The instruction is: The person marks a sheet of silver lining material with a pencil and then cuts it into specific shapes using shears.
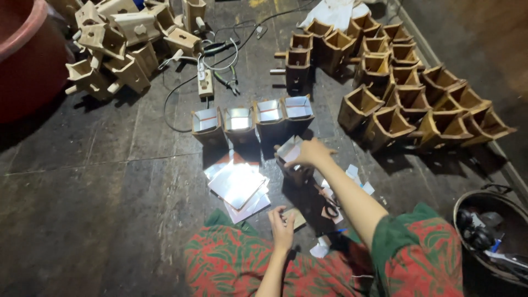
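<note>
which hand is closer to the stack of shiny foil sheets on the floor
Left. The left hand hovers just beside the foil sheets; the right hand is farther, on a wooden box.

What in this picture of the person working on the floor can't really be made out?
- Head view: the wooden box under the right hand is mostly hidden by that hand.
- The small piece at the left hand is too small to identify.
- The red tub is cut off by the left edge.
- The bucket contents are dark and cut off at right.

I see matt, unpainted wooden boxes (pixel 410 104) on a rough, dark concrete floor (pixel 82 192). Four wooden boxes in a row (pixel 250 122) hold glossy, mirror-like lining. Shiny foil sheets (pixel 237 186) lie stacked nearby, beside white paper scraps (pixel 355 175).
</note>
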